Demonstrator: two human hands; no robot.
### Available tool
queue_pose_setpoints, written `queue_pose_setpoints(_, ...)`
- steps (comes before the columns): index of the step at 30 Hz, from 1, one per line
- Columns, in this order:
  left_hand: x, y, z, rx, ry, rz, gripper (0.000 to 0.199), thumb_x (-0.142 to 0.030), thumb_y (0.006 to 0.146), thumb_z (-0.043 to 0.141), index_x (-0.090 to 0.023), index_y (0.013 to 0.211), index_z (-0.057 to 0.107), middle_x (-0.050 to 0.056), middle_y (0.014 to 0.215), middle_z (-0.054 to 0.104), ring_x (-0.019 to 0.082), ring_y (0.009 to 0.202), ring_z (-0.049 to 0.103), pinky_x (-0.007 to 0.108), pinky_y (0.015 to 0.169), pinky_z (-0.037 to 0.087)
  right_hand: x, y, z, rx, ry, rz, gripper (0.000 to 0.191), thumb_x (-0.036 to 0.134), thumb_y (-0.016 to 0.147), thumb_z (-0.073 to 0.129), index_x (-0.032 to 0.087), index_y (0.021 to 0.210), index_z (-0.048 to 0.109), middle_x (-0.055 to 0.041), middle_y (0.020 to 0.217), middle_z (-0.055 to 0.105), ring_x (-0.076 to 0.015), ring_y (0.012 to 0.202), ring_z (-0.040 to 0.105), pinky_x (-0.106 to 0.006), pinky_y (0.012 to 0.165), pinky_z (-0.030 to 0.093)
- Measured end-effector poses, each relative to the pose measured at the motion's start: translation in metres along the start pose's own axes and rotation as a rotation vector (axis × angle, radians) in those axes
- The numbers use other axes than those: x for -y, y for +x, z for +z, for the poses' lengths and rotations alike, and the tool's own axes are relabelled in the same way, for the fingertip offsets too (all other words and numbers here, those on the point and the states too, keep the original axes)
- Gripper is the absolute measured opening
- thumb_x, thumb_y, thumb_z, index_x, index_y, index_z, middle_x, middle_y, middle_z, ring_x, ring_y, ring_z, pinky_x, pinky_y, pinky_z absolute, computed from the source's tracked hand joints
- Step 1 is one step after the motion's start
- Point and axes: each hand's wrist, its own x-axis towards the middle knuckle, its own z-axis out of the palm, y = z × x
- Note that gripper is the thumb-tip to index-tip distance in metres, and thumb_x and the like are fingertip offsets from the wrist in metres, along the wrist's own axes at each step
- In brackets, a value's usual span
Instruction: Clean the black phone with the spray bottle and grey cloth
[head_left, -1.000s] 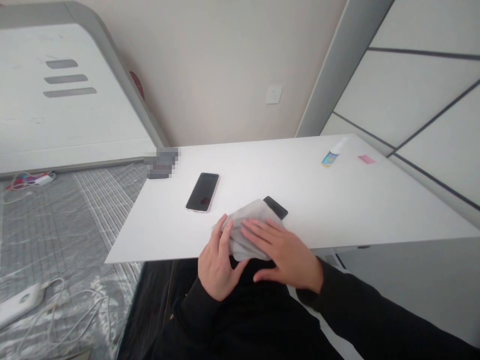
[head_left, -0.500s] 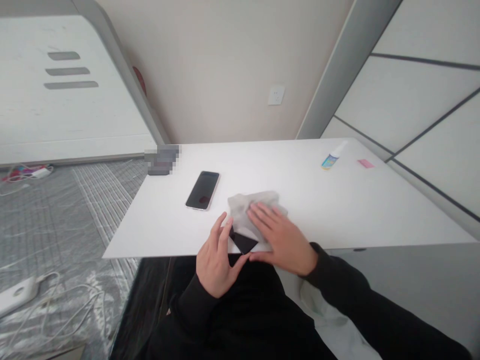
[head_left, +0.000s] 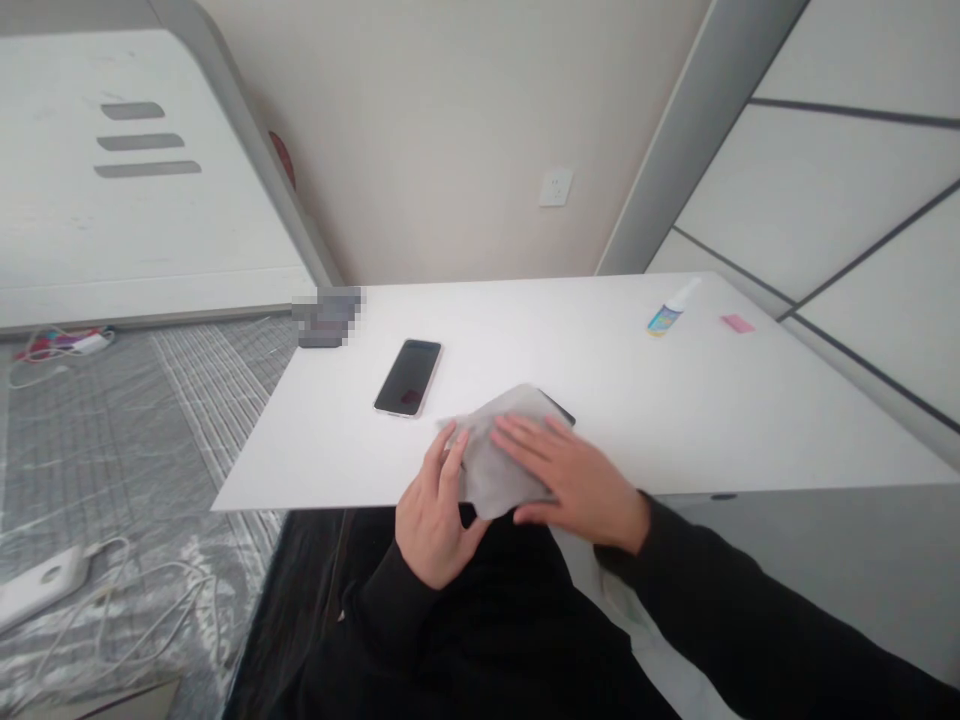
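Both my hands work at the front edge of the white table [head_left: 675, 420]. A crumpled grey cloth [head_left: 495, 450] lies bunched between them. My left hand [head_left: 439, 505] grips its left side between fingers and thumb. My right hand [head_left: 574, 475] lies over its right side, with the thumb tucked under. A black flat slab [head_left: 561, 407], perhaps a phone, is mostly hidden under the cloth. Only its far corner edge shows. A black smartphone [head_left: 409, 378] lies face up to the left of the cloth, apart from both hands.
A small spray bottle [head_left: 670, 315] and a pink packet [head_left: 738, 323] stand at the table's far right. A pixelated blurred object [head_left: 326, 317] sits at the far left corner. Cables and a white power bank [head_left: 41, 585] lie on the grey floor mat at left.
The cloth has been drawn over the black slab, whose corner showed near my left hand before. Only its far edge shows now. My right hand has shifted slightly toward me.
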Motion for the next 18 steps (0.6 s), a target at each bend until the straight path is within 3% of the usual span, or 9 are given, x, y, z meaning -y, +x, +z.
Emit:
queue_pose_setpoints(3, -0.0002, 0.0003, 0.0004, -0.011, 0.016, 0.000, 0.085, -0.047, 0.091, 0.067, -0.014, 0.157, 0.024, 0.024, 0.148, 0.050, 0.033, 0.133, 0.056, 0.040, 0.096, 0.058, -0.0019, 0.0015, -0.0004, -0.056, -0.079, 0.112, 0.103, 0.085, 0.089, 0.025, 0.007, 0.154, 0.040, -0.0201, 0.159, 0.038, -0.0384, 0.150, 0.031, -0.064, 0.120, 0.027)
queue_pose_setpoints(6, -0.0003, 0.0002, 0.0013, -0.007, -0.009, 0.011, 0.081, -0.046, 0.094, 0.062, -0.013, 0.157, 0.024, 0.024, 0.149, 0.050, 0.032, 0.135, 0.055, 0.040, 0.098, 0.057, 0.0043, 0.0014, 0.0014, 0.031, -0.011, -0.078, 0.114, 0.092, 0.080, 0.031, 0.007, 0.156, 0.036, -0.0177, 0.162, 0.034, -0.0345, 0.151, 0.030, -0.056, 0.124, 0.026)
queue_pose_setpoints(8, -0.0002, -0.0002, 0.0019, -0.010, -0.014, 0.015, 0.082, -0.047, 0.093, 0.063, -0.012, 0.157, 0.025, 0.024, 0.149, 0.049, 0.032, 0.136, 0.054, 0.040, 0.099, 0.057, 0.0043, 0.0023, 0.0016, 0.050, -0.001, -0.089, 0.105, 0.088, 0.086, 0.028, 0.012, 0.157, 0.035, -0.0152, 0.161, 0.037, -0.0314, 0.149, 0.036, -0.055, 0.123, 0.028)
queue_pose_setpoints(11, -0.0003, -0.0009, 0.0021, -0.004, 0.007, 0.004, 0.086, -0.048, 0.091, 0.066, -0.014, 0.157, 0.024, 0.023, 0.150, 0.049, 0.033, 0.136, 0.054, 0.040, 0.098, 0.057, 0.0012, 0.0056, 0.0017, -0.016, -0.076, 0.065, 0.098, 0.082, 0.092, 0.021, 0.008, 0.155, 0.038, -0.0194, 0.160, 0.038, -0.0350, 0.148, 0.036, -0.062, 0.120, 0.028)
queue_pose_setpoints(13, -0.0006, -0.0011, 0.0015, 0.016, 0.003, -0.012, 0.083, -0.045, 0.092, 0.065, -0.015, 0.157, 0.023, 0.023, 0.151, 0.047, 0.032, 0.137, 0.053, 0.041, 0.099, 0.056, 0.0030, 0.0072, 0.0029, -0.005, -0.068, 0.009, 0.109, 0.087, 0.087, 0.025, 0.003, 0.155, 0.036, -0.0217, 0.161, 0.034, -0.0364, 0.150, 0.032, -0.061, 0.121, 0.026)
queue_pose_setpoints(16, -0.0008, -0.0009, 0.0007, 0.039, -0.014, -0.021, 0.079, -0.042, 0.094, 0.061, -0.014, 0.157, 0.023, 0.023, 0.153, 0.045, 0.032, 0.138, 0.052, 0.041, 0.100, 0.056, 0.0045, 0.0076, 0.0038, 0.064, -0.020, -0.128, 0.111, 0.090, 0.084, 0.029, 0.007, 0.157, 0.032, -0.0172, 0.162, 0.033, -0.0322, 0.151, 0.032, -0.055, 0.124, 0.026)
queue_pose_setpoints(18, -0.0011, -0.0008, 0.0006, 0.025, -0.001, -0.017, 0.082, -0.045, 0.093, 0.063, -0.014, 0.157, 0.023, 0.023, 0.152, 0.046, 0.033, 0.137, 0.053, 0.040, 0.096, 0.058, 0.0004, 0.0078, 0.0025, 0.038, -0.059, -0.037, 0.099, 0.084, 0.091, 0.025, 0.010, 0.157, 0.034, -0.0164, 0.161, 0.036, -0.0319, 0.149, 0.035, -0.058, 0.122, 0.026)
